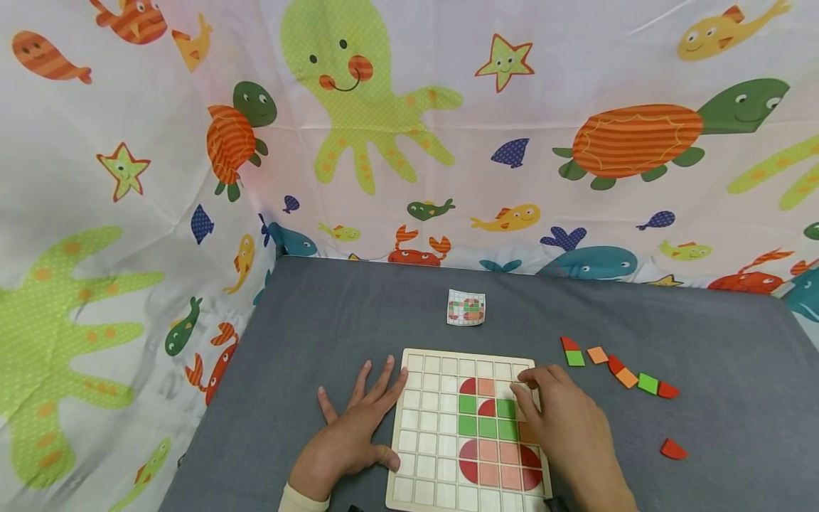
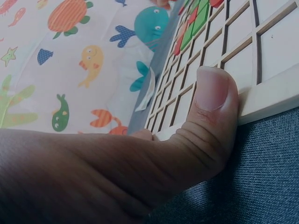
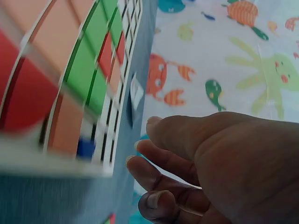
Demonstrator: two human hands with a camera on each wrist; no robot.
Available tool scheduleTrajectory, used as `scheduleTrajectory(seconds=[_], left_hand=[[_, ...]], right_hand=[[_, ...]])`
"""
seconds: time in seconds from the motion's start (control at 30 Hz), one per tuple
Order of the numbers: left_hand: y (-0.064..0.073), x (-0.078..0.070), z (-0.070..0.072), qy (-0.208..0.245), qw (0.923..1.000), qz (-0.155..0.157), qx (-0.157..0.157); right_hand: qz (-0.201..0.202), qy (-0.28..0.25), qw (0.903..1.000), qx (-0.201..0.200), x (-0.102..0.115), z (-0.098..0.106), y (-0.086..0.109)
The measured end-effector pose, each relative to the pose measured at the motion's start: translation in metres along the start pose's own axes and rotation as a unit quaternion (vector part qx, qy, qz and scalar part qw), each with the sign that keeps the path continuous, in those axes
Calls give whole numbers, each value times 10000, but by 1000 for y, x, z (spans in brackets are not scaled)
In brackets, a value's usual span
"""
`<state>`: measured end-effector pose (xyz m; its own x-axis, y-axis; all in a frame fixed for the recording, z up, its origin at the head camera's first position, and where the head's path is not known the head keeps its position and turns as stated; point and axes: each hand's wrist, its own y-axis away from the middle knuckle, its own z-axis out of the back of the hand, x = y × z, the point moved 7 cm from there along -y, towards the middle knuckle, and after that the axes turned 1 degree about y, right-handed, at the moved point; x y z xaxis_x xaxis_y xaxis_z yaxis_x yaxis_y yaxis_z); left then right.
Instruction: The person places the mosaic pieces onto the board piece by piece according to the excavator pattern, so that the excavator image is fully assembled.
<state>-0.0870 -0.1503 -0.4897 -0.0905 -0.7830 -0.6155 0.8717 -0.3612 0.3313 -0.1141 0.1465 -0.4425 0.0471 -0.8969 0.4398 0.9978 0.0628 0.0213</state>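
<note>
A light wooden grid board [image 1: 425,442] lies on the grey cloth, with green, orange and red tiles in its middle and right cells. My left hand [image 1: 350,442] is spread at the board's left side. Its thumb [image 2: 212,95] rests on the frame in the left wrist view, and a fingertip touches the upper left edge. Over the board's right part hovers my right hand [image 1: 569,419], fingers bent loosely, thumb and index apart. No piece shows between them in the right wrist view. A blue piece [image 3: 86,147] appears in a cell beside an orange tile [image 3: 67,123].
A small printed pattern card [image 1: 466,308] lies behind the board. To the right are several loose tiles, among them a green square [image 1: 648,383], an orange square [image 1: 598,355] and a lone red quarter-circle [image 1: 673,449]. A sea-animal curtain [image 1: 384,235] borders the table's back and left.
</note>
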Motion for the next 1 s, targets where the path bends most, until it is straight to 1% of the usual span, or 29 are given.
scheduleTrajectory(seconds=[0.17,0.37,0.47,0.63,0.73,0.8,0.87,1.0], left_hand=[[0,-1,1,-8,10000,-23,-27],[0,-1,1,-17,10000,-35,-23],[1,-1,0,5,10000,-53,-26],[0,-1,0,17,10000,-47,-5],[0,-1,-1,11,10000,-8,35],[0,-2,-1,-7,10000,27,67],[0,-1,0,-24,10000,58,77],[-1,-1,-1,-53,9999,84,68]], right_hand=[[-366,258,9990,8,-29,12,6],[-638,472,9966,-208,-66,28,18],[-802,516,9952,-205,-85,34,23],[-1367,575,9888,148,-121,37,32],[-1593,625,9843,435,-144,36,39],[-1734,693,9808,554,-155,37,44],[-1904,806,9764,624,-164,37,49],[-2285,1076,9658,585,-177,38,60]])
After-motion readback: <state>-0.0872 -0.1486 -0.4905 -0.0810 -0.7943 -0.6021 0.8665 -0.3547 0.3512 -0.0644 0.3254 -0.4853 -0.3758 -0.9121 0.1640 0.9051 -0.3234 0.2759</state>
